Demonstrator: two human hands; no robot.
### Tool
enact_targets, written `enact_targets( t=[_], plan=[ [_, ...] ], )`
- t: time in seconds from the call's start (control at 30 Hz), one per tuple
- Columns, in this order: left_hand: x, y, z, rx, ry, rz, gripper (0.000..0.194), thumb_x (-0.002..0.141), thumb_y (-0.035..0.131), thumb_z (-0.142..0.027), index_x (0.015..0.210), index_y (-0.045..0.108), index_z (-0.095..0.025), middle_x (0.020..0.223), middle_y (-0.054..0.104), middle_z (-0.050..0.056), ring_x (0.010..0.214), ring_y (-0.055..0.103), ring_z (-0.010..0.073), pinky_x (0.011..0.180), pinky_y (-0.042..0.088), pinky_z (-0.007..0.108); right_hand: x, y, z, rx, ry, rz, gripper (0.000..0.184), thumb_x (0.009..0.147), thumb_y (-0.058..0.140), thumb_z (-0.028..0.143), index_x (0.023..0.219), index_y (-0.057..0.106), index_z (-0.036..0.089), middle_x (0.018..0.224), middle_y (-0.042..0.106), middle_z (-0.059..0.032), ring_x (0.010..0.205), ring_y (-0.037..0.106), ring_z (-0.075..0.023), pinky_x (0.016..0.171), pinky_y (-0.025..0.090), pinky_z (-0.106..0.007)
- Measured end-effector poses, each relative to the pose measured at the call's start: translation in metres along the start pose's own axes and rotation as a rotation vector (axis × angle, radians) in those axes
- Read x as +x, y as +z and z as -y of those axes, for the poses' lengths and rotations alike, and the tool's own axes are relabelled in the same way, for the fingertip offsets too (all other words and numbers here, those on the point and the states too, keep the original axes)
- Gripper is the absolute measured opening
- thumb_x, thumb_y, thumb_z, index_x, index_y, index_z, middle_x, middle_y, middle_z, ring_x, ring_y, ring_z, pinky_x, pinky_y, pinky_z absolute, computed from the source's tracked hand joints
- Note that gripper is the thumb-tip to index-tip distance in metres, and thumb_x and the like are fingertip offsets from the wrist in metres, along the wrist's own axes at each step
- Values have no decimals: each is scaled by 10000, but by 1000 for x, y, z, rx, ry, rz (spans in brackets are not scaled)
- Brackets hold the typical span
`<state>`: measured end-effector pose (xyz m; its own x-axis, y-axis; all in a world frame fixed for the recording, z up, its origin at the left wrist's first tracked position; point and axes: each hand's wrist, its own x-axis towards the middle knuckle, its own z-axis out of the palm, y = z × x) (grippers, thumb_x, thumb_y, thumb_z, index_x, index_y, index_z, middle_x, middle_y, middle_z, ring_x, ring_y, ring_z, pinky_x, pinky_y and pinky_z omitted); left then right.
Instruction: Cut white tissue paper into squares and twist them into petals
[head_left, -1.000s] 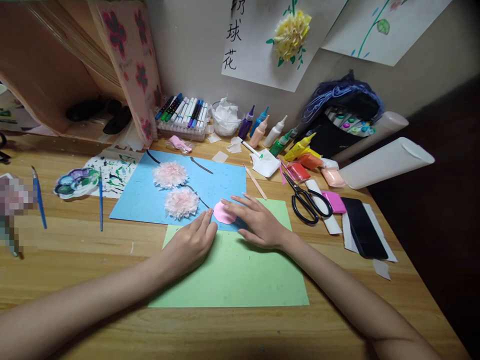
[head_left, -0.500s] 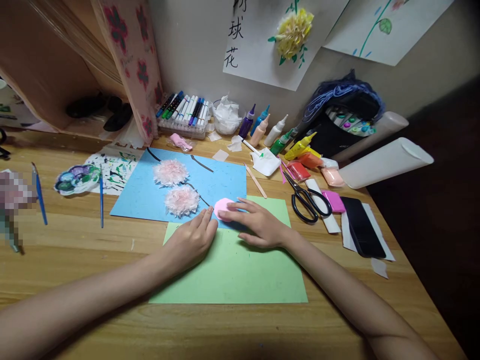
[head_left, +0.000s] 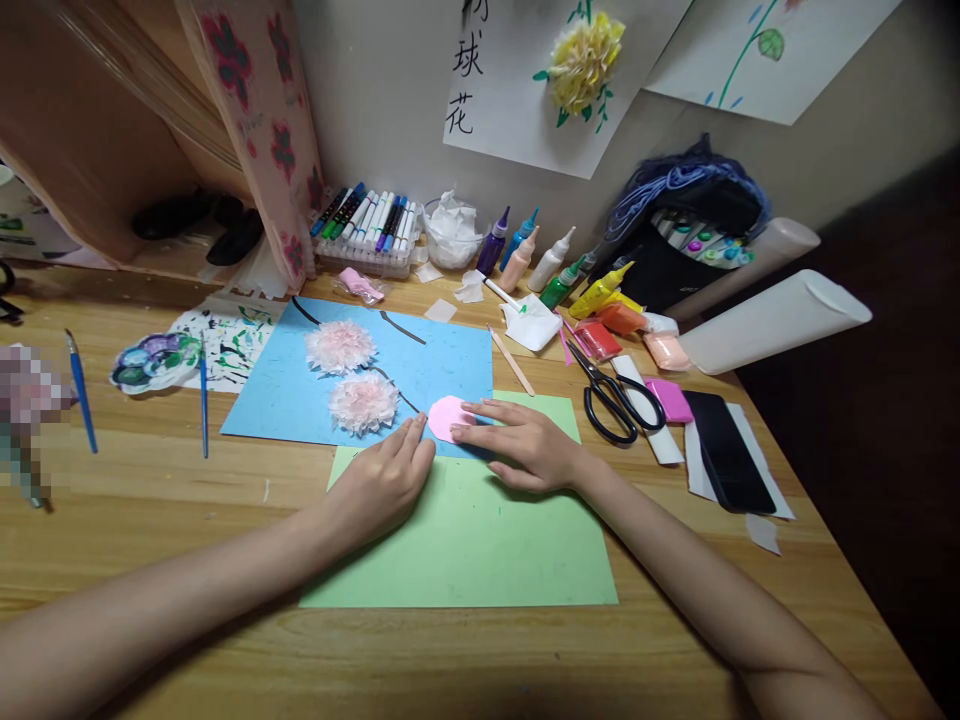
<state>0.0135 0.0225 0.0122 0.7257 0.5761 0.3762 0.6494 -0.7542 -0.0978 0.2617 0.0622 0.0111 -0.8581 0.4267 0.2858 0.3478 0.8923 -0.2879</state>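
A small pink paper piece (head_left: 445, 416) lies at the lower right corner of a blue sheet (head_left: 285, 395). My right hand (head_left: 525, 445) lies flat beside it, fingers stretched out, fingertips pressing on its right edge. My left hand (head_left: 382, 485) rests flat on a green sheet (head_left: 480, 545), fingers together, tips at the pink piece's lower left edge. Two fluffy pink paper flowers (head_left: 363, 402) with black stems sit on the blue sheet.
Black scissors (head_left: 615, 400), a wooden stick (head_left: 511, 362), paint bottles (head_left: 555, 275), a marker tray (head_left: 367, 225), a black phone (head_left: 726, 452) and rolled white paper (head_left: 772, 320) lie around. Two blue brushes (head_left: 81, 390) and a paint palette (head_left: 154, 358) sit at the left.
My right hand's fingers have slid slightly back and right across the pink piece, uncovering more of it. My left hand has stayed in place.
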Motion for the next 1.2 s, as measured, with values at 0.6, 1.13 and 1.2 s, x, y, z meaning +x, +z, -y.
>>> enact_targets(
  t=[0.6,1.13,1.2],
  plan=[
    [1,0,4,-86,-93,52,318,761,359,-32,1017,539,-86,1078,644,159,899,634,221,709,546,320,-5,1,1,-29,197,-94,623,867,439,217,1436,187,178,1321,539,-78,1247,465,-199,1146,152,-519],
    [70,36,-23,-144,-477,193,718,863,403,-429,1329,284,104,1410,280,334,1358,226,370,1074,271,497,-1,13,2,14,421,-193,571,874,421,169,1417,244,174,1289,563,-108,1229,493,-227,1014,426,-462],
    [68,43,-25,-166,-499,212,677,869,370,-376,1346,266,93,1430,248,322,1371,197,357,1078,265,501,-1,13,3,4,418,-206,570,870,417,160,1415,252,176,1268,581,-104,1229,493,-232,1013,428,-468]
  ],
)
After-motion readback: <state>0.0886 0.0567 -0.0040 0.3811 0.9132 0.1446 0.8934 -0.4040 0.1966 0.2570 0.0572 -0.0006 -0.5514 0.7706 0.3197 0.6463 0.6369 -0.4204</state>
